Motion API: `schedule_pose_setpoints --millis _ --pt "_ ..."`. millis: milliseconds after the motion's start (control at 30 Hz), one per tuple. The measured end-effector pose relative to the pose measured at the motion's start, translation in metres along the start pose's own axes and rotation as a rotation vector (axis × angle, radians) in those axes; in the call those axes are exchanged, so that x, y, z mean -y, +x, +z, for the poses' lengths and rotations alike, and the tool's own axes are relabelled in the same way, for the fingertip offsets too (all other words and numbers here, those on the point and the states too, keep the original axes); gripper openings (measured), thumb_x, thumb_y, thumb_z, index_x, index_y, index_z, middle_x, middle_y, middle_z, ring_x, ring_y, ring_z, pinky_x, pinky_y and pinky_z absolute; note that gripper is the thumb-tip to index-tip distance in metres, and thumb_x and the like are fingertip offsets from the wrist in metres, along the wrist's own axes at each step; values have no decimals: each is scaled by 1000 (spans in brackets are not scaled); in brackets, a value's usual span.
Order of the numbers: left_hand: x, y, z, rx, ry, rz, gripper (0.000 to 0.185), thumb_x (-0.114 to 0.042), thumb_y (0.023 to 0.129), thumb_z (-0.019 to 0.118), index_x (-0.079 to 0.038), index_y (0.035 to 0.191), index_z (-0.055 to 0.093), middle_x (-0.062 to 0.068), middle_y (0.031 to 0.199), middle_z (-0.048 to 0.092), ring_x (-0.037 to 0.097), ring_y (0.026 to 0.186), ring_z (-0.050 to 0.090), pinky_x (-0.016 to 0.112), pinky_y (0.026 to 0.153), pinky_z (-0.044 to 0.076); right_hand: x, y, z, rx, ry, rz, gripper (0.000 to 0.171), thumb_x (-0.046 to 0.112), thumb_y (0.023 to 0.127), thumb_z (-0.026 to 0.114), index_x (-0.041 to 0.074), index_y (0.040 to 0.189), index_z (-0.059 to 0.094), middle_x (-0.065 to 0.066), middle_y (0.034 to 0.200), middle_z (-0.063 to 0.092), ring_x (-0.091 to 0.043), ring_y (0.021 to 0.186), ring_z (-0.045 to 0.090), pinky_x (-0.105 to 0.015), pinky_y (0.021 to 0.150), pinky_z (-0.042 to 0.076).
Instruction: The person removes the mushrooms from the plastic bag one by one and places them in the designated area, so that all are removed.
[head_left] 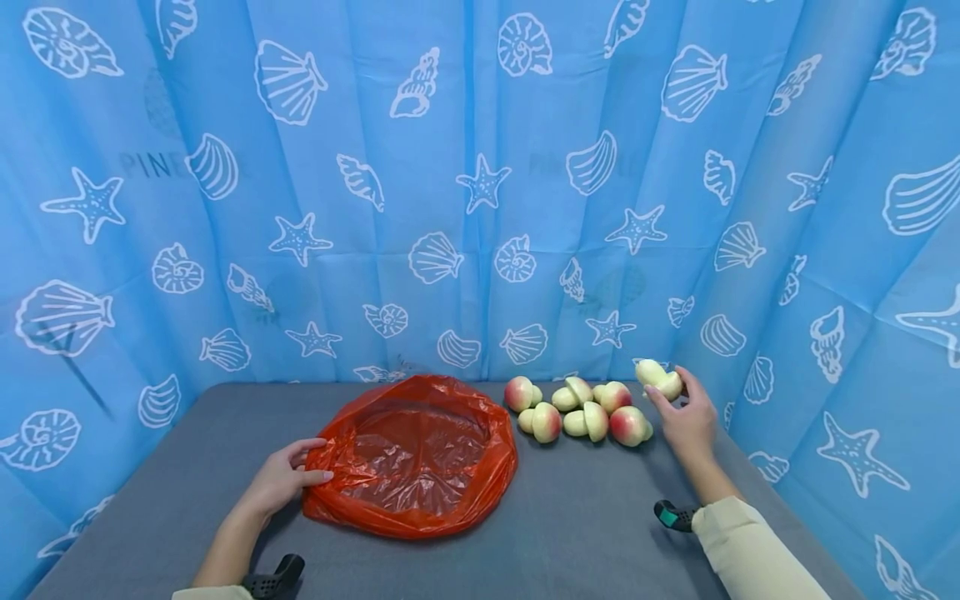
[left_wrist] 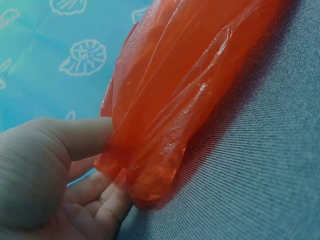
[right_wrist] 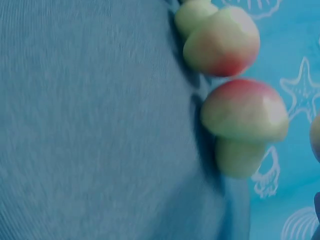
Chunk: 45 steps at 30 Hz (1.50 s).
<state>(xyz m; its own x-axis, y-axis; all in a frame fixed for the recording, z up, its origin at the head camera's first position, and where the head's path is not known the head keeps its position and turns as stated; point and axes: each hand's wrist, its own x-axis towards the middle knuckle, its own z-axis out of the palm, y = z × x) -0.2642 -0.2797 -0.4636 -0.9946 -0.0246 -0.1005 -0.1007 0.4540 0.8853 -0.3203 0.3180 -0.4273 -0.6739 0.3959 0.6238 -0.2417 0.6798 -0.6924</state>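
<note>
A blue curtain (head_left: pixel 480 192) printed with white shells and starfish hangs behind and to both sides of a grey cloth-covered counter (head_left: pixel 585 517). Near the middle of the counter lies an orange plastic bag (head_left: pixel 416 454), spread out with its mouth open upward and its crinkled inside showing. The left hand (head_left: pixel 285 482) grips the bag's near-left rim: the left wrist view shows the thumb on one side of the gathered film and the fingers (left_wrist: pixel 107 200) curled under it, pinching the folds together just above the cloth. To the right of the bag, just beside it, is a cluster of toy mushrooms (head_left: pixel 581 410), pale green stalks with caps that blush red, lying on their sides and touching one another near the back edge of the counter. The right hand (head_left: pixel 686 417) is at the far right end of that cluster, raised slightly off the surface, its fingers and thumb closed round one mushroom (head_left: pixel 660 377) that it holds above the others. The right wrist view shows two of the resting mushrooms close up, one just beside the other against the curtain. A cream sleeve (head_left: pixel 750 550) covers the right forearm.
</note>
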Motion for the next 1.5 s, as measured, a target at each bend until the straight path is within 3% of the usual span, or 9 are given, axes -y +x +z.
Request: schedule_pose_setpoints --millis 200,367,767,1100,1500 --pt "0 1 2 -1 0 -8 74 -32 81 80 0 139 47 30 131 51 27 96 60 44 81 54 -20 1 -7 53 -66 151 67 26 90 71 0 144 41 -26 124 54 -38 104 50 -48 85 39" --pt "-1 1 2 -1 -5 -15 74 -31 80 80 -1 139 47 30 131 51 27 96 61 43 80 55 -34 -2 -13 94 -141 229 65 30 89 71 -3 137 43 -28 120 54 -40 103 51 -52 85 40" --pt "-1 0 3 -2 -8 -1 74 -30 80 80 -1 139 47 29 130 52 25 94 60 40 78 55 -43 -3 -20 308 -292 179 68 40 90 68 -9 133 46 -32 122 52 -45 102 50 -57 86 40" --pt "2 0 4 4 -9 -9 74 -31 80 80 -1 139 47 29 130 52 26 96 59 42 80 54 -50 3 -13 421 -309 172 75 45 92 64 -10 138 41 -35 131 46 -49 112 47 -61 94 37" --pt "-3 -2 1 4 54 52 67 -29 83 77 -4 139 49 26 135 48 33 106 54 44 83 53 -53 7 -6 455 -277 157 75 46 93 62 -8 140 39 -34 134 43 -49 115 44 -61 95 36"
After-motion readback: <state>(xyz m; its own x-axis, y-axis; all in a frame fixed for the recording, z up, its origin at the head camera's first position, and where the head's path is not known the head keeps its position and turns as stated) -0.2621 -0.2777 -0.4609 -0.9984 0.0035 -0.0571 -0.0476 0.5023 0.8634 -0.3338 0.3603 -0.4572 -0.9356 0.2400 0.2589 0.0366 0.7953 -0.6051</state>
